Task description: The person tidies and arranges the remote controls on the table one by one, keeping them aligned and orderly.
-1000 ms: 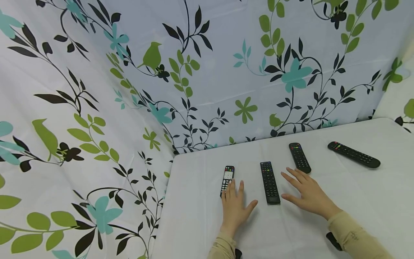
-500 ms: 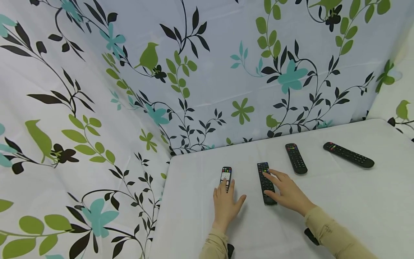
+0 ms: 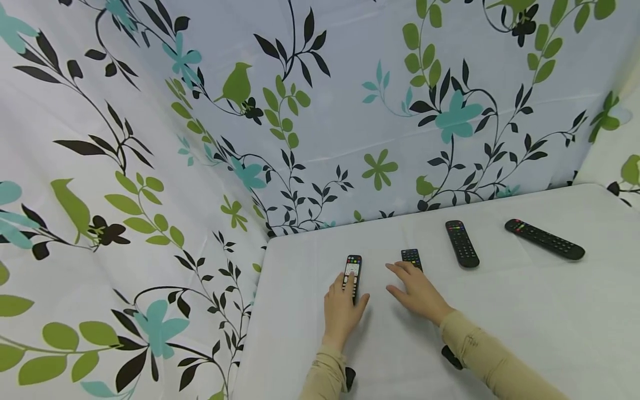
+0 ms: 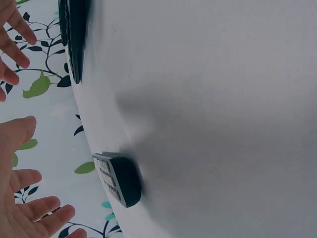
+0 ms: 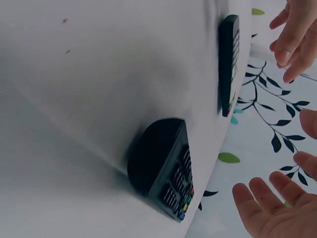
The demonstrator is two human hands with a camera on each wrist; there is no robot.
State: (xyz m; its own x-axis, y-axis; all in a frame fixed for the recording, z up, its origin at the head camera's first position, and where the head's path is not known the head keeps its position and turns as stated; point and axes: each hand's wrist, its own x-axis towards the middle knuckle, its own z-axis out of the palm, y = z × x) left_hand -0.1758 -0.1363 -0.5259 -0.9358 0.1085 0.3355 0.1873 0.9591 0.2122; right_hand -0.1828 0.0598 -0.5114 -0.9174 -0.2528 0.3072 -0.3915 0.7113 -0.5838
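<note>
Patterned curtain (image 3: 320,189) fills the upper and left frame: leaves, birds, flowers, green, black and turquoise on white. White tabletop (image 3: 525,311) takes the lower right, edge meeting the curtain. Tan right sleeve (image 3: 490,350) cuts across the table from the bottom, blocking some of it from me; shorter left sleeve (image 3: 327,375) rises at bottom centre. One small dark piece (image 3: 451,357) shows by the right cuff, another dark bit (image 3: 350,379) by the left.

Left hand (image 3: 342,311) at lower centre: fingers spread, thumb out to the side. Right hand (image 3: 419,291) just right of it: fingers reaching left, loosely extended, thumb apart. Wrist views show both hands' fingers clear of the remotes.

Long black remote (image 3: 545,239) lies slanted at right, well apart from both hands. Black coloured-button remote (image 3: 462,243) sits nearer, beyond the right hand to its upper right. Dark remote (image 3: 411,256) lies below the right hand, top end showing past the fingers, the rest blocked from the head camera. White-keyed remote (image 3: 353,269), smallest, lies under the left fingertips, its upper end pointing toward the curtain, lower left partly covered.
</note>
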